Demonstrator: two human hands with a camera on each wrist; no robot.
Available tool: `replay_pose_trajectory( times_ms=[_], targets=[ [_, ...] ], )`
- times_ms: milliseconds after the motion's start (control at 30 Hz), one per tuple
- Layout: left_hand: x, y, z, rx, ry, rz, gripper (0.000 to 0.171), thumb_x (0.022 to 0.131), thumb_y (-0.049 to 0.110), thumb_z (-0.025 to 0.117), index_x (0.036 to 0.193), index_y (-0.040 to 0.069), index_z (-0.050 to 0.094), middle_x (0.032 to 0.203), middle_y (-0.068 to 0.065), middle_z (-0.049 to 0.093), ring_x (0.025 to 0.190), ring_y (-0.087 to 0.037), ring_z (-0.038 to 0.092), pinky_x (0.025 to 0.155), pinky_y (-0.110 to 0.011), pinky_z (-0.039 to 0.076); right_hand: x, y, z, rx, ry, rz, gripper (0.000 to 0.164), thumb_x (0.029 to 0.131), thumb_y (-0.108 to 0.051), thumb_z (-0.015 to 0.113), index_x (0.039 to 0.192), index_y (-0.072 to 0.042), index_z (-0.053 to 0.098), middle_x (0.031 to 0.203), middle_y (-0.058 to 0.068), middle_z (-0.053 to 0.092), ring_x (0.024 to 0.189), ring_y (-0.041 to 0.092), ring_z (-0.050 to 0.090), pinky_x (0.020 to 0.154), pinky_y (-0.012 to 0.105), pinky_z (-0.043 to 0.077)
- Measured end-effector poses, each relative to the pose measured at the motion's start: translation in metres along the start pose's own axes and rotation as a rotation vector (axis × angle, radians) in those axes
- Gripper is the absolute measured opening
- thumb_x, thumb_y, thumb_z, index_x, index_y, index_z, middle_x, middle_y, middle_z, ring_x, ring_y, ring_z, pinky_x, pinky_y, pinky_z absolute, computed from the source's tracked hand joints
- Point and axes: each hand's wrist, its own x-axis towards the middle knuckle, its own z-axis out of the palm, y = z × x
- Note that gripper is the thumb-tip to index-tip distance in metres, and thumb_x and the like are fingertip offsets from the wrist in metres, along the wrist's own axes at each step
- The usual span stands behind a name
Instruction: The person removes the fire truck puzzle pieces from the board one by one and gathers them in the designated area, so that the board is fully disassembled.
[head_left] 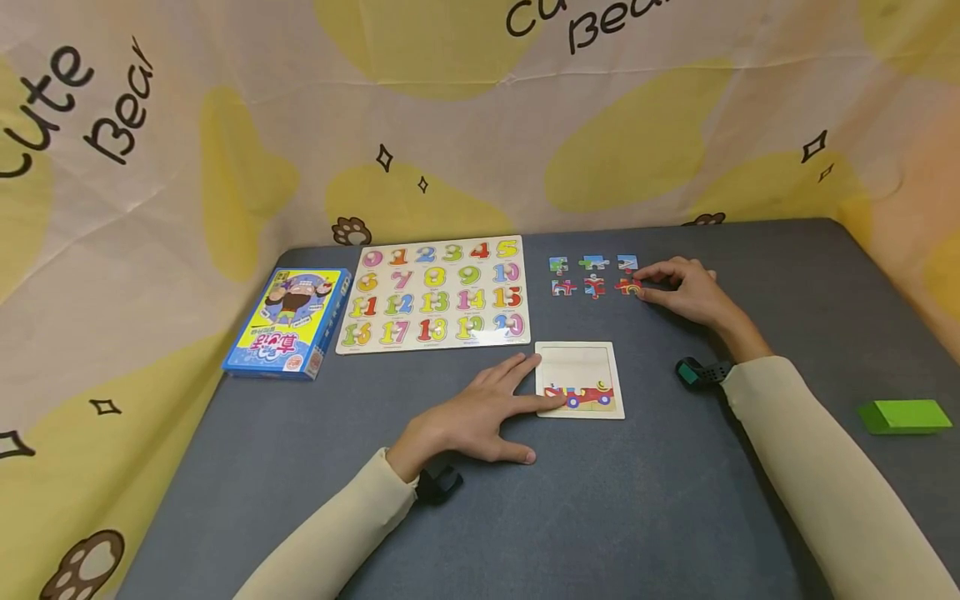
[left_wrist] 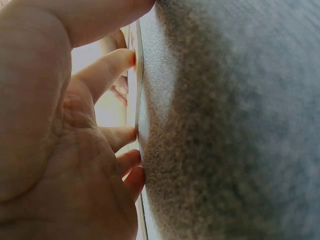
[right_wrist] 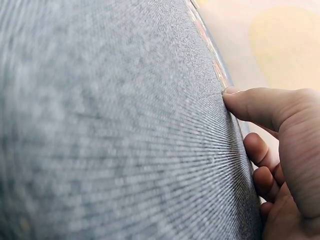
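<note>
A small square puzzle board (head_left: 576,365) with a white rim lies in front of me, a red vehicle with blue wheels along its lower part. My left hand (head_left: 483,414) rests flat with spread fingers at the board's left side, the index fingertip over the picture. Beyond it, several small jigsaw pieces (head_left: 594,262) lie in two rows. With thumb and index finger, my right hand (head_left: 690,292) pinches the red puzzle piece (head_left: 627,286) at the right end of the nearer row. In the right wrist view the thumb (right_wrist: 255,105) is low against the table.
Left of the pieces lies a number board (head_left: 435,293) with coloured digits. A blue and yellow box (head_left: 287,321) stands beside it at the table's left edge. Far right is a green block (head_left: 905,417). A printed cloth (head_left: 465,125) hangs behind the grey table (head_left: 600,517).
</note>
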Motion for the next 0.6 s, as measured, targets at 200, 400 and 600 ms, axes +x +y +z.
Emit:
replay_pose_trajectory(
  times_ms=[200, 400, 600],
  targets=[
    [0.0002, -0.0009, -0.0001, -0.009, -0.002, 0.003, 0.076, 0.09, 0.047, 0.074, 0.157, 0.04, 0.038, 0.174, -0.008, 0.002, 0.161, -0.03, 0.0, 0.125, -0.06, 0.014, 0.0, -0.0017, 0.0003, 0.01, 0.009, 0.009, 0.034, 0.094, -0.024, 0.075, 0.123, -0.008, 0.072, 0.11, 0.017, 0.057, 0.094, 0.027, 0.039, 0.091, 0.056, 0.015],
    [-0.0002, 0.0, -0.0007, -0.007, -0.003, 0.001, 0.076, 0.09, 0.047, 0.074, 0.157, 0.04, 0.037, 0.174, -0.008, 0.003, 0.161, -0.03, 0.0, 0.125, -0.06, 0.015, 0.0002, -0.0028, 0.0006, 0.023, 0.022, 0.008, 0.033, 0.093, -0.023, 0.075, 0.123, -0.008, 0.073, 0.108, 0.016, 0.057, 0.094, 0.026, 0.038, 0.09, 0.055, 0.014],
    [-0.0008, 0.0009, -0.0011, -0.007, -0.003, -0.005, 0.076, 0.09, 0.048, 0.074, 0.157, 0.041, 0.037, 0.174, -0.007, 0.003, 0.161, -0.029, 0.0, 0.125, -0.06, 0.014, 0.0008, -0.0025, 0.0014, 0.031, 0.019, 0.01, 0.035, 0.093, -0.024, 0.075, 0.124, -0.007, 0.073, 0.11, 0.018, 0.057, 0.096, 0.027, 0.039, 0.091, 0.057, 0.013]
  ],
)
